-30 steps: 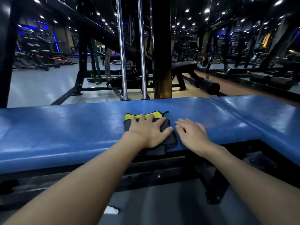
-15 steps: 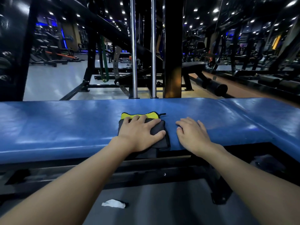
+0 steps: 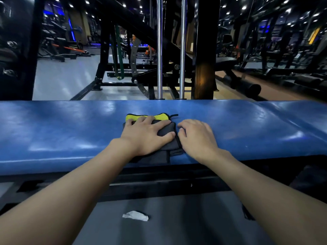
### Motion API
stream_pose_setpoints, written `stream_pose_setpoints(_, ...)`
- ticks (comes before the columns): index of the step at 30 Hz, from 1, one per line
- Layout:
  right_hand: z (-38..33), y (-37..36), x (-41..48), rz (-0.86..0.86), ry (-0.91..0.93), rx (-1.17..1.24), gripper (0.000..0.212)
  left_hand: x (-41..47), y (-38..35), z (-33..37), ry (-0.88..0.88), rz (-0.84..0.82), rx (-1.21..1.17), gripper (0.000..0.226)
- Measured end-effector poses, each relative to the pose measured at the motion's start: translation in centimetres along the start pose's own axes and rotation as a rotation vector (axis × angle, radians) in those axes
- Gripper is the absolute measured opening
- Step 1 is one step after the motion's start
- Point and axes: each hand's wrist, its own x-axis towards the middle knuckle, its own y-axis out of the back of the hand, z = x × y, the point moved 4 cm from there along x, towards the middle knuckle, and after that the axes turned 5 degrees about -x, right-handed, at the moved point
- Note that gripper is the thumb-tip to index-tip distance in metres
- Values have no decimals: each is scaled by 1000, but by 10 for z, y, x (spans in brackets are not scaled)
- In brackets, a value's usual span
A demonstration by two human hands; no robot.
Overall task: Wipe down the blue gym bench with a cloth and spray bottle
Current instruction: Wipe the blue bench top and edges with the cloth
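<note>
A long blue padded desk (image 3: 70,131) runs across the room from side to side, its vinyl glossy under the ceiling lights, with a seam near the right end. A folded grey cloth (image 3: 168,129) with a yellow far edge lies on the middle of the pad, its near part draping over the front edge. Both hands rest on the pad, the left hand (image 3: 146,134) flat on the cloth, the right hand (image 3: 196,137) just beside it. On the grey floor (image 3: 185,223) under the desk lies a crumpled white scrap (image 3: 135,215).

- A crumpled white scrap (image 3: 135,215) lies on the grey floor (image 3: 177,223).
- Two chrome rods (image 3: 159,50) stand upright beside a black post (image 3: 205,50).
- A green band (image 3: 118,55) hangs from the black rack.
</note>
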Motion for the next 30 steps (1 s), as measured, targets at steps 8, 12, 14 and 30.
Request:
stream_pose_setpoints(8, -14, -2, 4, -161, -3, -90, 35, -12, 9, -34, -59, -47, 14, 83)
stream_pose_setpoints(12, -42, -1, 4, -152, 11, -4, 39, -26, 17, -63, -75, -42, 37, 85)
stream_pose_setpoints(14, -62, -3, 0, -186, 18, 27, 39, -34, 21, -80, -64, -41, 41, 87)
stream_pose_setpoints(30, -133, -26, -24, -303, 10, -128, 51, -80, 40, -170, 9, 14, 22, 83)
